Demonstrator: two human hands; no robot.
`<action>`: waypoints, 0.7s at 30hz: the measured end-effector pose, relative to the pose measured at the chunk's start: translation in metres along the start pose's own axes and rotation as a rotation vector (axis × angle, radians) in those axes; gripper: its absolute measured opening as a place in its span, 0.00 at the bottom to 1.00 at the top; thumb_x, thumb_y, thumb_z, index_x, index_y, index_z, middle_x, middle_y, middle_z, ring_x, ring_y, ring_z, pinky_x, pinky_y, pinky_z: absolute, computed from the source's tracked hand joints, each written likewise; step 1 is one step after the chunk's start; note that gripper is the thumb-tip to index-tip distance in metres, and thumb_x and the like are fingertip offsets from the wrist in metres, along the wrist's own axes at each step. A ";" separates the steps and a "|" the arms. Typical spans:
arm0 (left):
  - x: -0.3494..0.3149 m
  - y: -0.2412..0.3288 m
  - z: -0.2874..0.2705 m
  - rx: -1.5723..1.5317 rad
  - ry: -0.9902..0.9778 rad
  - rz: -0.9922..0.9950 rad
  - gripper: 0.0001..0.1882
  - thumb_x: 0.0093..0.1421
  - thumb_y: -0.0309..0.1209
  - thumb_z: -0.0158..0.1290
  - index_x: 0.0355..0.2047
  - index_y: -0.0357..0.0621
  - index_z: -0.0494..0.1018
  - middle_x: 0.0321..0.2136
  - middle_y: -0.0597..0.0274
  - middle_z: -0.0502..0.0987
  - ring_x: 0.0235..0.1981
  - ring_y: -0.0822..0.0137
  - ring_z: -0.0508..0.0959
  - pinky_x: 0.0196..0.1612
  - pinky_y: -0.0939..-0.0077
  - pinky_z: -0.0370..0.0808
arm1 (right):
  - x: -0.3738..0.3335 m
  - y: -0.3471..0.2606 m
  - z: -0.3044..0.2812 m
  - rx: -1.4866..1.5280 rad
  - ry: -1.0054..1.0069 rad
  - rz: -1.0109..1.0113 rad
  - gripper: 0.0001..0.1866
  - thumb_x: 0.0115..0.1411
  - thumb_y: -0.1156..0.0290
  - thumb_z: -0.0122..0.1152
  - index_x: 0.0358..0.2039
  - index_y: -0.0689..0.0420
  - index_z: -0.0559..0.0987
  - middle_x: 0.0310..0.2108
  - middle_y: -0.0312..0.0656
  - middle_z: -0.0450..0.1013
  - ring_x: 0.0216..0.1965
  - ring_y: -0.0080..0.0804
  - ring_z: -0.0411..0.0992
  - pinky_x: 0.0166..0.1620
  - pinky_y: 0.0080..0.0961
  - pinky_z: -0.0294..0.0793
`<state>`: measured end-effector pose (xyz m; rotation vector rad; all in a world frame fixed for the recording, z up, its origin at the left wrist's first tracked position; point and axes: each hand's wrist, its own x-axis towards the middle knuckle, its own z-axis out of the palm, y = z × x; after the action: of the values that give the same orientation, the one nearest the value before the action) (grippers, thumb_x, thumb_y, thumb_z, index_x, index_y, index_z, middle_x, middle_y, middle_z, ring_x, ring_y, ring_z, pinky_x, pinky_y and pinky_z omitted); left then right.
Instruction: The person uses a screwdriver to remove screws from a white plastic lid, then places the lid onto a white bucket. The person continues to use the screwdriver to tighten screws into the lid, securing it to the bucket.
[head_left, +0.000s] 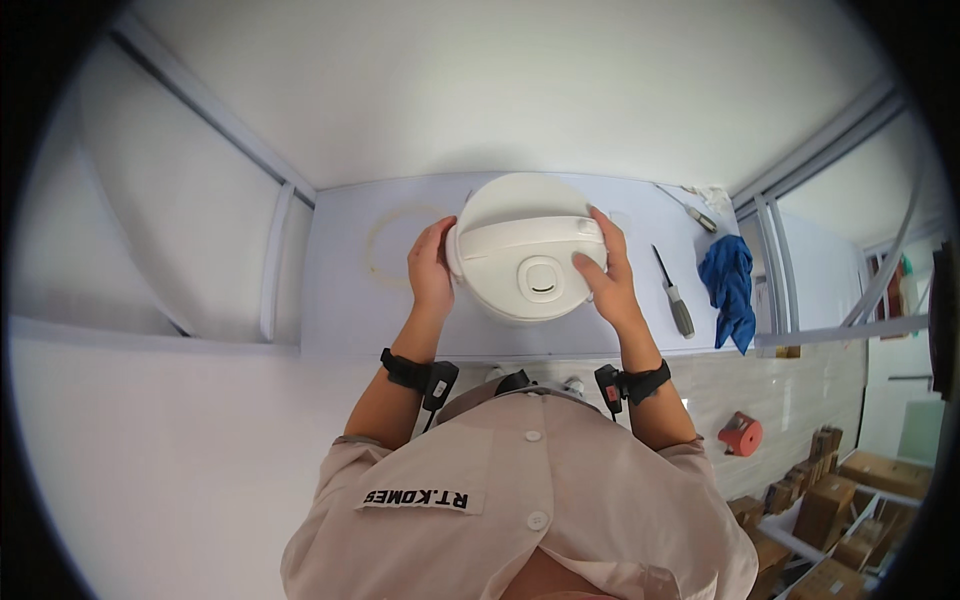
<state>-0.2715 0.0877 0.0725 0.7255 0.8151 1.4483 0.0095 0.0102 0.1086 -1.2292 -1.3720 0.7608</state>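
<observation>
1. Head view, 12 o'clock at the far wall: a white lidded appliance [515, 262] is seen near the middle of the table [340, 320], its handle [530, 236] lying across the lid.
2. Step in hand, as judged: appliance steadied between two hands. Even pressure is advised from 9 and 3 o'clock, body level. Base contact cannot be told.
3. Oval panel [541, 280], toward 5 o'clock on the lid, is best left unpressed by the thumb.
4. Left hand [432, 268]: fingers closed together, curved against the 9 o'clock side; fingertips by the handle's end.
5. Right hand [612, 270]: thumb spread wide from fingers, laid on the lid; the 3 o'clock rim is held between.
</observation>
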 end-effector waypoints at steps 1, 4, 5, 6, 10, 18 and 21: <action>-0.007 -0.002 0.000 -0.013 -0.003 0.012 0.20 0.77 0.36 0.51 0.57 0.31 0.79 0.51 0.56 0.83 0.51 0.65 0.81 0.59 0.70 0.75 | 0.000 0.001 -0.001 0.029 -0.014 0.022 0.39 0.65 0.69 0.67 0.75 0.55 0.65 0.69 0.49 0.63 0.70 0.46 0.63 0.72 0.39 0.63; -0.022 -0.004 -0.004 -0.015 -0.007 0.008 0.21 0.76 0.37 0.54 0.61 0.33 0.77 0.52 0.58 0.83 0.52 0.68 0.80 0.59 0.71 0.74 | 0.002 0.004 -0.004 0.105 -0.046 0.065 0.37 0.66 0.70 0.66 0.74 0.57 0.66 0.70 0.49 0.63 0.71 0.43 0.62 0.70 0.39 0.66; -0.024 -0.004 -0.004 0.024 -0.001 0.012 0.21 0.74 0.36 0.56 0.61 0.33 0.77 0.52 0.58 0.83 0.52 0.68 0.80 0.59 0.72 0.75 | 0.004 0.005 -0.005 0.108 -0.052 0.091 0.36 0.67 0.70 0.66 0.74 0.57 0.66 0.70 0.49 0.63 0.71 0.43 0.63 0.69 0.39 0.68; -0.026 -0.003 0.001 0.062 -0.001 0.010 0.22 0.73 0.35 0.58 0.61 0.33 0.77 0.52 0.58 0.83 0.52 0.69 0.80 0.58 0.72 0.75 | 0.005 0.001 -0.006 0.109 -0.050 0.119 0.36 0.67 0.70 0.66 0.74 0.57 0.66 0.71 0.49 0.63 0.70 0.43 0.63 0.68 0.38 0.70; -0.026 0.003 0.004 0.075 0.001 -0.033 0.23 0.70 0.32 0.63 0.61 0.33 0.77 0.52 0.56 0.84 0.51 0.69 0.81 0.56 0.73 0.76 | 0.009 -0.007 -0.005 0.070 -0.030 0.120 0.34 0.70 0.68 0.66 0.73 0.59 0.66 0.69 0.48 0.66 0.67 0.40 0.68 0.65 0.36 0.74; -0.027 0.005 0.003 0.113 -0.015 -0.037 0.23 0.72 0.32 0.61 0.63 0.32 0.77 0.52 0.56 0.84 0.51 0.70 0.81 0.57 0.74 0.76 | 0.003 -0.005 0.001 0.194 -0.013 0.142 0.34 0.73 0.69 0.61 0.76 0.59 0.62 0.69 0.48 0.67 0.67 0.36 0.68 0.69 0.33 0.68; -0.023 0.001 -0.006 0.130 -0.045 -0.038 0.23 0.73 0.31 0.59 0.63 0.32 0.76 0.54 0.55 0.83 0.52 0.70 0.81 0.57 0.74 0.76 | 0.001 -0.009 0.006 0.253 -0.014 0.176 0.34 0.74 0.69 0.58 0.77 0.58 0.59 0.69 0.48 0.67 0.68 0.36 0.66 0.70 0.32 0.65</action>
<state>-0.2761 0.0643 0.0711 0.8335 0.8898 1.3501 0.0014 0.0099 0.1164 -1.1543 -1.1481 1.0346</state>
